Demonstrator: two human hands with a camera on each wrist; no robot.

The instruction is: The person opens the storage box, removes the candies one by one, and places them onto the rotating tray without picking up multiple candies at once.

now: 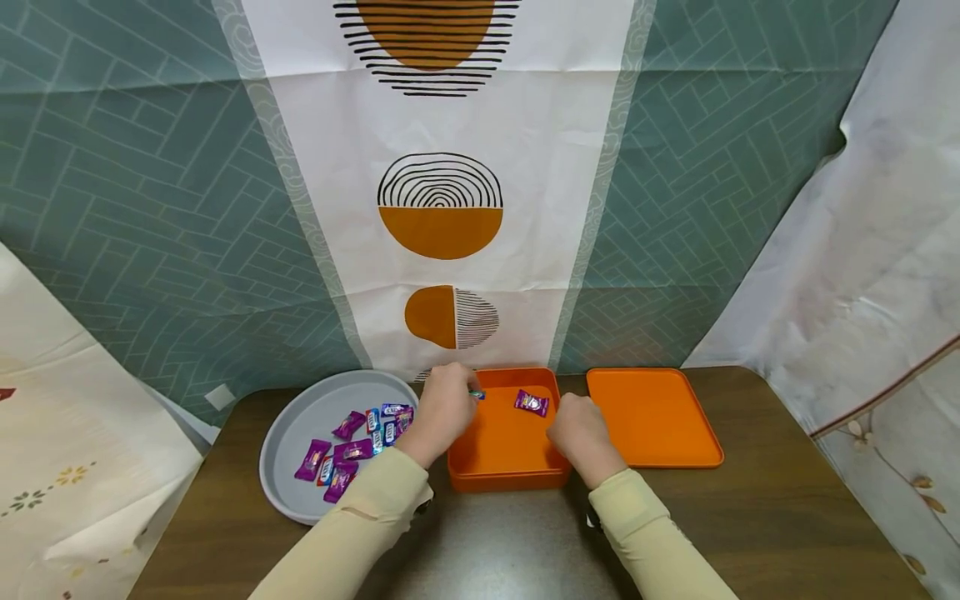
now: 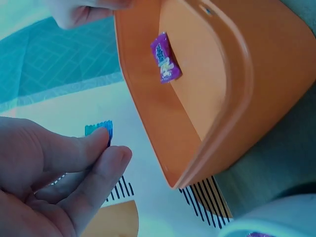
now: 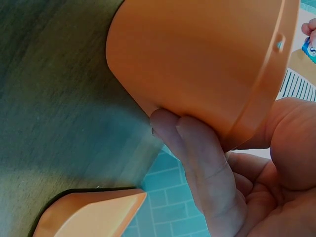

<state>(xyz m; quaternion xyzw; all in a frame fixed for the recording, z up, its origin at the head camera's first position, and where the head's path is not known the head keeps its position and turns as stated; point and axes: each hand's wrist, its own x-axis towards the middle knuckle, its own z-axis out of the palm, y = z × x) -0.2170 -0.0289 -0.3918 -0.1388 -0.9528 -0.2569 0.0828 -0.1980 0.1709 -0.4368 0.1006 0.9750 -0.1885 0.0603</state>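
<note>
An orange box [image 1: 498,454] stands between the hands, with a purple-wrapped candy [image 1: 532,403] lying inside it. Over the box's left edge, my left hand [image 1: 446,408] pinches a small blue-green wrapped candy [image 2: 100,128] between thumb and finger; most of its wrapper is hidden in the head view. My right hand [image 1: 585,433] grips the box's right wall, the thumb at the rim and the fingers against the outer side [image 3: 197,64]. To the left, a round grey tray [image 1: 288,442] holds several purple candies [image 1: 353,450] and several small blue, white and red candies [image 1: 326,471].
A flat orange lid [image 1: 654,417] lies right of the box on the dark wooden table [image 1: 780,517]. Behind the table hangs a patterned cloth [image 1: 442,125], close to the back edges of the tray and box. White cloth [image 1: 885,275] hangs at the right side.
</note>
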